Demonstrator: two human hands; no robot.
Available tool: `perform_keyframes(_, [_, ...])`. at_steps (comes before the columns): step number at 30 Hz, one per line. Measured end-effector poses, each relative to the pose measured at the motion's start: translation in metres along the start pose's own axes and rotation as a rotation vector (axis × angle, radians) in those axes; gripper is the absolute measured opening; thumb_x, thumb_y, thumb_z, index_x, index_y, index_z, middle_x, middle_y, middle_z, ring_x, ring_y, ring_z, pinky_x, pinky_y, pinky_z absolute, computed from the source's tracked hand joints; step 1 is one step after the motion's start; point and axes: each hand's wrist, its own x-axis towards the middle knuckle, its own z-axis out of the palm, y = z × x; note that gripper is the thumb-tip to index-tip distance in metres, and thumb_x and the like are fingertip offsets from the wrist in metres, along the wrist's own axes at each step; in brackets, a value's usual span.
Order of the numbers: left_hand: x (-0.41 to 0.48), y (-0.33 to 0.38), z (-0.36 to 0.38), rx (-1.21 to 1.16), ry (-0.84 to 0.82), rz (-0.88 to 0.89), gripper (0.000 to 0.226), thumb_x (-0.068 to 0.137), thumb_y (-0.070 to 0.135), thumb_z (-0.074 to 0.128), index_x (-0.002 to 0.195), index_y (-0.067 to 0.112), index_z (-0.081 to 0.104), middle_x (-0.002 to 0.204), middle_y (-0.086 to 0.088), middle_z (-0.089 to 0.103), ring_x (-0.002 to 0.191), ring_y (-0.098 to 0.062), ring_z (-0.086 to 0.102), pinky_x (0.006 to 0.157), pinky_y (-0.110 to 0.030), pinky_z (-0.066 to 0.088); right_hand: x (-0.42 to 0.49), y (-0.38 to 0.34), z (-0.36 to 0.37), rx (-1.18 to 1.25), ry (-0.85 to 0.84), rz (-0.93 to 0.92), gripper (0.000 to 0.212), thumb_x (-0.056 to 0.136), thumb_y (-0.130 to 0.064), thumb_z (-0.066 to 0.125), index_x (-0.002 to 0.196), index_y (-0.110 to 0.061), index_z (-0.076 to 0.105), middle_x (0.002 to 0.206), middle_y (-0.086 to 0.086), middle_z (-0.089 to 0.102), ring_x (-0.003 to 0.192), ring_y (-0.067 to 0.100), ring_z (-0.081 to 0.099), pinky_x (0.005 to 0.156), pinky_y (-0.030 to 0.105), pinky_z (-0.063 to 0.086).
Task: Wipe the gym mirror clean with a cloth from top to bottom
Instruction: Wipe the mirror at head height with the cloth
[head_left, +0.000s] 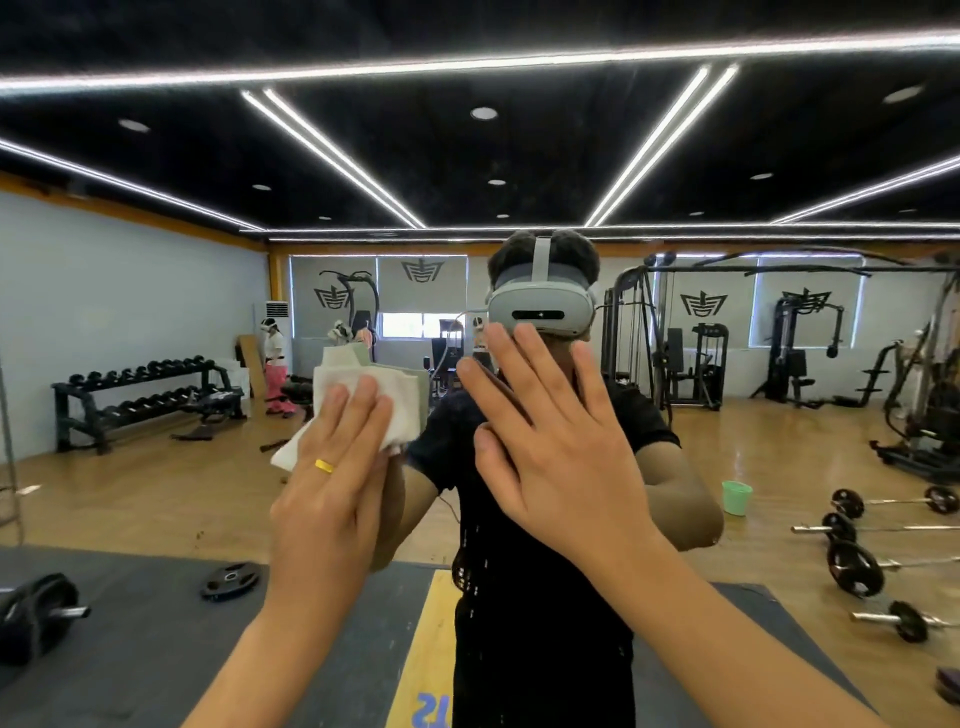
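The gym mirror (727, 457) fills the whole view and reflects the room and a person in a headset. My left hand (337, 467), with a gold ring, presses a white cloth (395, 389) flat against the glass at about chest height, fingers straight. My right hand (550, 441) lies flat on the mirror just right of the cloth, fingers spread, holding nothing. Small water streaks (478, 566) run down the glass below my hands.
Everything else is reflection: a dumbbell rack (140, 395) at left, cable machines (691, 358) at right, barbells (862, 551) and a green bucket (736, 497) on the wooden floor, a weight plate (230, 580) on the dark mat, other people far back.
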Motion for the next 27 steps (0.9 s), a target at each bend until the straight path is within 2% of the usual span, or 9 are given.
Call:
perform_keyframes(5, [-0.001, -0.003, 0.002, -0.043, -0.008, 0.012, 0.045, 0.112, 0.028, 0.036, 0.141, 0.003, 0.058, 0.155, -0.007, 0.047, 0.153, -0.023, 0.032, 0.114, -0.046, 0.039, 0.001, 0.0, -0.002, 0.031, -0.002, 0.003, 0.057, 0.104, -0.034, 0.05, 0.158, -0.021, 0.041, 0.169, 0.006, 0.025, 0.158, 0.023, 0.018, 0.127, 0.056, 0.016])
perform_keyframes(10, [0.0, 0.0, 0.005, -0.051, 0.014, 0.019, 0.042, 0.111, 0.024, 0.038, 0.141, 0.001, 0.057, 0.155, -0.008, 0.047, 0.154, -0.02, 0.029, 0.117, -0.046, 0.037, 0.001, 0.0, -0.009, 0.109, -0.036, 0.001, 0.06, 0.101, -0.032, 0.053, 0.158, -0.022, 0.04, 0.17, 0.005, 0.024, 0.159, 0.021, 0.016, 0.128, 0.055, 0.014])
perform_keyframes(13, [0.0, 0.002, 0.005, -0.056, 0.02, 0.013, 0.04, 0.107, 0.017, 0.043, 0.141, 0.0, 0.058, 0.153, -0.01, 0.048, 0.153, -0.023, 0.031, 0.116, -0.047, 0.038, 0.002, 0.009, -0.026, 0.213, -0.054, 0.024, 0.062, 0.1, -0.031, 0.052, 0.159, -0.02, 0.036, 0.17, 0.006, 0.021, 0.159, 0.022, 0.014, 0.127, 0.052, 0.018])
perform_keyframes(16, [0.0, 0.003, 0.005, -0.04, 0.023, 0.013, 0.041, 0.105, 0.014, 0.044, 0.141, 0.0, 0.057, 0.154, -0.01, 0.048, 0.152, -0.025, 0.033, 0.112, -0.053, 0.042, -0.003, 0.037, -0.047, 0.182, -0.04, 0.077, 0.061, 0.1, -0.033, 0.046, 0.159, -0.02, 0.036, 0.17, 0.004, 0.024, 0.159, 0.019, 0.015, 0.128, 0.046, 0.016])
perform_keyframes(19, [0.002, 0.006, 0.006, -0.026, 0.043, 0.02, 0.039, 0.104, 0.01, 0.046, 0.14, 0.0, 0.057, 0.153, -0.01, 0.048, 0.15, -0.027, 0.035, 0.117, -0.045, 0.038, -0.019, 0.075, -0.06, 0.077, -0.032, 0.087, 0.059, 0.1, -0.036, 0.042, 0.156, -0.017, 0.043, 0.168, 0.005, 0.029, 0.158, 0.02, 0.02, 0.128, 0.039, 0.009])
perform_keyframes(23, [0.013, 0.016, 0.011, -0.003, 0.064, 0.016, 0.038, 0.102, 0.005, 0.052, 0.14, 0.0, 0.058, 0.151, -0.01, 0.05, 0.148, -0.027, 0.038, 0.118, -0.04, 0.038, -0.044, 0.122, -0.063, -0.038, -0.087, -0.047, 0.059, 0.1, -0.04, 0.045, 0.154, -0.016, 0.046, 0.168, 0.01, 0.027, 0.157, 0.026, 0.023, 0.128, 0.05, 0.01])
perform_keyframes(25, [0.025, 0.028, 0.015, -0.008, 0.048, 0.031, 0.04, 0.101, 0.004, 0.053, 0.14, -0.001, 0.057, 0.152, -0.011, 0.048, 0.149, -0.027, 0.036, 0.123, -0.034, 0.031, -0.049, 0.133, -0.06, -0.057, -0.104, -0.113, 0.06, 0.1, -0.04, 0.048, 0.155, -0.016, 0.044, 0.169, 0.011, 0.025, 0.157, 0.029, 0.022, 0.127, 0.054, 0.011])
perform_keyframes(27, [0.041, 0.044, 0.02, -0.011, 0.021, 0.068, 0.041, 0.103, 0.011, 0.049, 0.142, -0.002, 0.056, 0.154, -0.011, 0.045, 0.15, -0.026, 0.033, 0.124, -0.037, 0.029, -0.05, 0.136, -0.055, -0.079, -0.088, -0.13, 0.062, 0.1, -0.038, 0.051, 0.156, -0.015, 0.042, 0.168, 0.013, 0.025, 0.157, 0.031, 0.022, 0.126, 0.057, 0.014])
